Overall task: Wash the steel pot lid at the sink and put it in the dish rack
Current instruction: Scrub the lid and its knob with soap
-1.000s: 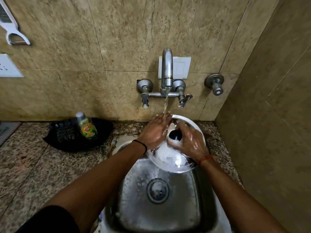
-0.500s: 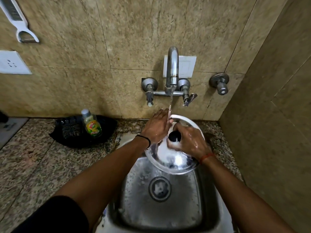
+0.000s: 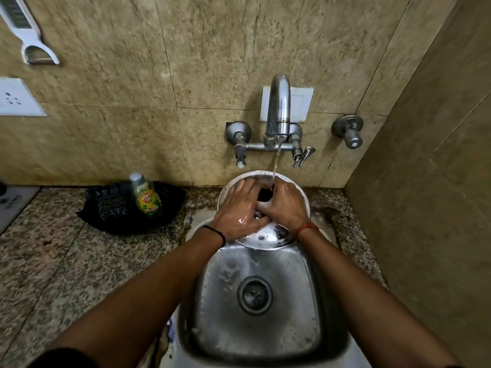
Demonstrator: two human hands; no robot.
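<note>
The round steel pot lid [image 3: 265,239] with a black knob [image 3: 263,195] is held over the back of the steel sink [image 3: 305,301], under running water from the tap [image 3: 277,110]. My left hand [image 3: 240,208] lies flat across the lid's left side, fingers spread beside the knob. My right hand [image 3: 285,205] rests on the lid's right side, fingers curled around the knob. Both hands are wet and cover most of the lid. The water stream lands near the knob. No dish rack is in view.
A green dish-soap bottle [image 3: 146,197] stands on a black cloth [image 3: 106,211] on the granite counter [image 3: 53,261], left of the sink. A side wall [image 3: 425,181] closes in on the right. A white peeler [image 3: 29,35] and a socket [image 3: 16,98] are on the back wall.
The lid has moved back toward the wall and sits flatter under the stream. My left hand slid from the far rim onto the lid's face; my right hand closed in around the knob.
</note>
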